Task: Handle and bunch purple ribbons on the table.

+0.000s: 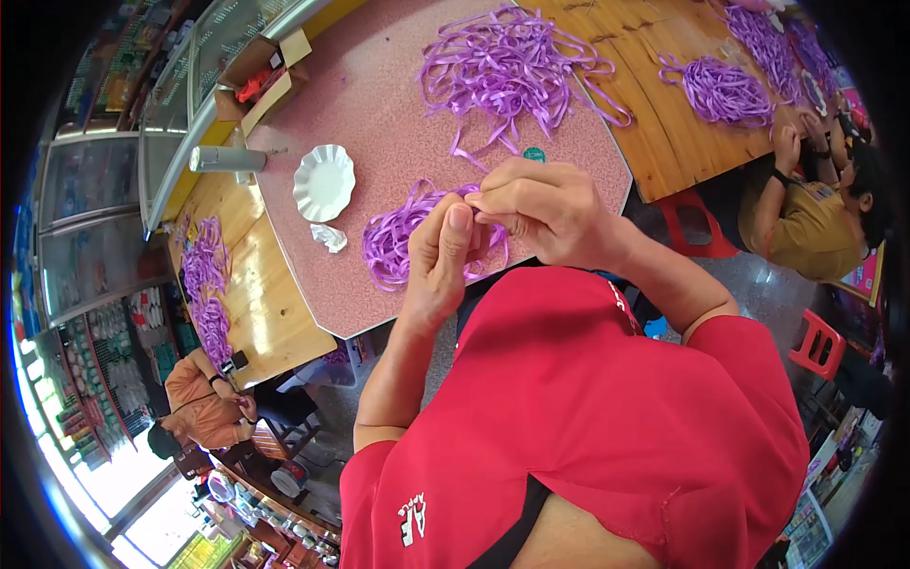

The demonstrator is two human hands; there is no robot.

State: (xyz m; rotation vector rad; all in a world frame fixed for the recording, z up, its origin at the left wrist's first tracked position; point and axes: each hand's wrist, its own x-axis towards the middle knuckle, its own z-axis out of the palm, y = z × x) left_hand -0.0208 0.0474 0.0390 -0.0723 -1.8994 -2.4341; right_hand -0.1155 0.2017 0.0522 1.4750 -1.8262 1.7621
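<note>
My left hand (441,251) and my right hand (555,211) meet fingertip to fingertip above the near edge of a pink speckled table (379,104). Both are closed in a pinch on a narrow purple ribbon, mostly hidden by the fingers. Just under and left of them lies a heap of purple ribbon (384,248). A larger tangled pile of purple ribbon (498,71) spreads over the far side, and one strand trails from it toward my right hand. A small green round object (534,154) sits just beyond my right knuckles.
A white scalloped dish (324,183), crumpled white tissue (329,237), a grey cylinder (227,159) and an open cardboard box (265,81) stand at left. Wooden tables with more ribbon (725,90) adjoin both sides. One person (204,398) sits left, another (806,213) right. Red stools (817,343) are at right.
</note>
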